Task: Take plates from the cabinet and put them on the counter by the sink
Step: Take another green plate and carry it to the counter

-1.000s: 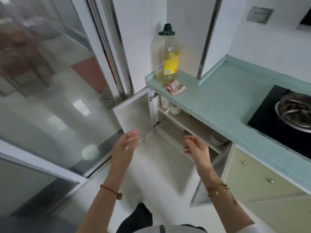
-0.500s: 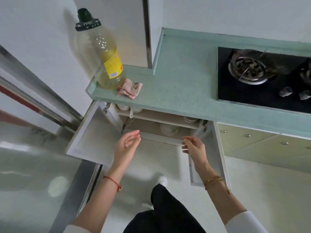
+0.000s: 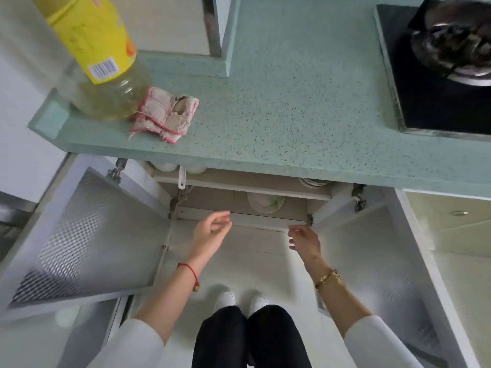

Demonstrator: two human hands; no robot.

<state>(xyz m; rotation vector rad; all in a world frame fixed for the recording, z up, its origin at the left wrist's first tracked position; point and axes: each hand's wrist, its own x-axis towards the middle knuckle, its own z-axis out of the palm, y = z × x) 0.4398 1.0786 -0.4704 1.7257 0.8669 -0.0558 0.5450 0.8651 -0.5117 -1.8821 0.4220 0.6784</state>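
Plates point(image 3: 266, 203) sit inside the open cabinet point(image 3: 239, 192), on its lower shelf under the tabletop point(image 3: 292, 107); another stack point(image 3: 314, 181) shows at the upper shelf's right end. None is out yet, so I judge the task barely begun: both doors are open, and every lift and carry is left. No sink is in view.

Going left to right: the left door point(image 3: 87, 235) swings wide toward me, its edge near my forearm. Above it on the tabletop stand an oil bottle point(image 3: 106, 75) and a folded cloth point(image 3: 164, 115) touching its base. My left hand point(image 3: 211, 232) hangs empty, fingers loosely curled, just in front of the cabinet's bottom rail. My right hand point(image 3: 305, 239) is empty too, fingers slack, near the rail's right end. The hands are apart, with the plates between and beyond them. The right door point(image 3: 372, 261) stands open beside my right wrist. A stove point(image 3: 438, 75) fills the tabletop's far right.

Room is tight: the tabletop's front edge overhangs the shelves, so I would have to reach under it and draw the plates out low, between the two doors.
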